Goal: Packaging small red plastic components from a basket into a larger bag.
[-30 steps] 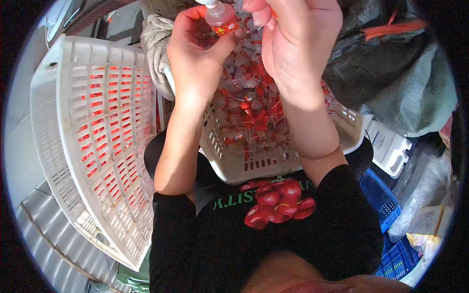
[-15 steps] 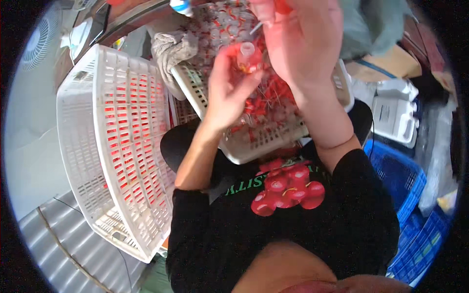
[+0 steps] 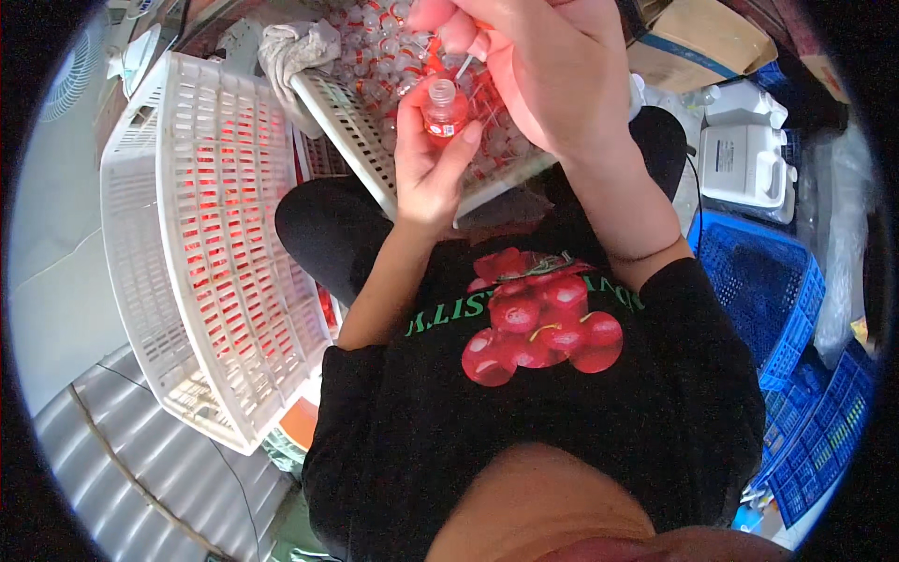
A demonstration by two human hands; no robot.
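Note:
My left hand [image 3: 428, 183] is closed around a small clear bottle [image 3: 444, 110] with a red label and an uncovered neck. The bottle stands roughly upright in the fingers. Above it and to the right, my right hand [image 3: 562, 89] pinches a small red piece with a thin white stem [image 3: 464, 66] sticking down from it. The fingers hide most of the red part; the stem is apart from the bottle's neck. Beneath both hands lies an off-white basket [image 3: 348, 131], filled with many clear bottles [image 3: 379, 47] and red stemmed pieces.
A tall white slatted crate [image 3: 173, 215] with red contents stands at my left. A grey cloth [image 3: 298, 49] hangs at the basket's far left corner. To the right are a white jug [image 3: 744, 167], a blue crate [image 3: 758, 281] and a cardboard box [image 3: 707, 42].
The view has shifted, so the basket appears higher. My left hand and bottle now appear higher and further left, and the bottle shows sharply. The red piece remains in my right hand.

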